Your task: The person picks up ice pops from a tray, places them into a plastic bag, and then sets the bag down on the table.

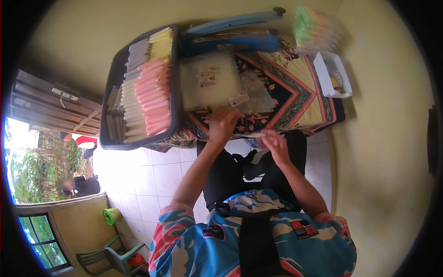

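My left hand (pixel 223 123) is over the front edge of the patterned cloth (pixel 295 99), its fingers bent at the corner of a small labelled clear packet (pixel 239 99). What its fingertips hold is too blurred to tell. To the right, my right hand (pixel 275 142) is closed above my lap, with a thin pale item (pixel 254 135) at its fingertips. Beyond my hands lie clear plastic bags (pixel 210 81) with small labels. At the left a dark tray (pixel 174 92) holds rows of wrapped pink (pixel 154 94), yellow, white and grey sticks.
A blue sealer-like device (pixel 230 44) stands at the table's back. On the right are a white box (pixel 320 74) and a stack of colourful packets (pixel 314 30). A green chair (pixel 117 256) and green bin (pixel 111 215) stand lower left. Another person (pixel 85 185) is outside.
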The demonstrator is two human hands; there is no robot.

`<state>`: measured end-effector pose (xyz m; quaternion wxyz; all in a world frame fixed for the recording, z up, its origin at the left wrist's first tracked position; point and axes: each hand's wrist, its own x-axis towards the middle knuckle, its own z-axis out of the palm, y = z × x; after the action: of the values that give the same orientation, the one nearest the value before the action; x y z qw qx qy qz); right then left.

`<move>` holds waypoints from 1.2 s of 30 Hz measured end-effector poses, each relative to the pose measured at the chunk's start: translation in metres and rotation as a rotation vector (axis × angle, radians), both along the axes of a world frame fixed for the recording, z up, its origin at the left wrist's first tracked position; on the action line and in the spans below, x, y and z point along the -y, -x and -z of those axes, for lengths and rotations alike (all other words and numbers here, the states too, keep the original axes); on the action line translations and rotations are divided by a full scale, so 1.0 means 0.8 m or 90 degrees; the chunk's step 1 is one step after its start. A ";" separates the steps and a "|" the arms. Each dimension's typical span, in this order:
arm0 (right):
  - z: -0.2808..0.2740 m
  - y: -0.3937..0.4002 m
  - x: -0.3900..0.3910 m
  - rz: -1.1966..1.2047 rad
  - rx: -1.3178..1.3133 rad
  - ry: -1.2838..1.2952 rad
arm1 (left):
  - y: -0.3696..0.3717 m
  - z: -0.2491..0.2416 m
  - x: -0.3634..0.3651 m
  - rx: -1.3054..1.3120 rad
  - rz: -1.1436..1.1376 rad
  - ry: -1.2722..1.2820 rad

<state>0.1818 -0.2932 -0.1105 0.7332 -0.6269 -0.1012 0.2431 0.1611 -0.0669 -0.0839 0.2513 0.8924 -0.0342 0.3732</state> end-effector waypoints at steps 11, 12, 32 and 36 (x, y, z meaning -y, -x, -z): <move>0.008 -0.036 -0.032 0.036 -0.191 -0.103 | 0.037 0.014 0.026 -0.075 0.039 -0.035; 0.010 -0.037 -0.030 0.042 -0.189 -0.089 | 0.038 0.013 0.026 -0.081 0.046 -0.025; 0.009 -0.057 -0.024 0.075 -0.025 -0.022 | 0.004 -0.038 0.024 0.042 -0.046 0.193; -0.005 -0.072 -0.028 0.045 -0.018 0.034 | 0.005 -0.028 0.036 0.153 -0.044 -0.008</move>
<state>0.2393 -0.2709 -0.1062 0.7260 -0.6458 -0.0621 0.2281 0.1569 -0.0960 -0.0618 0.2273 0.8434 -0.0359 0.4855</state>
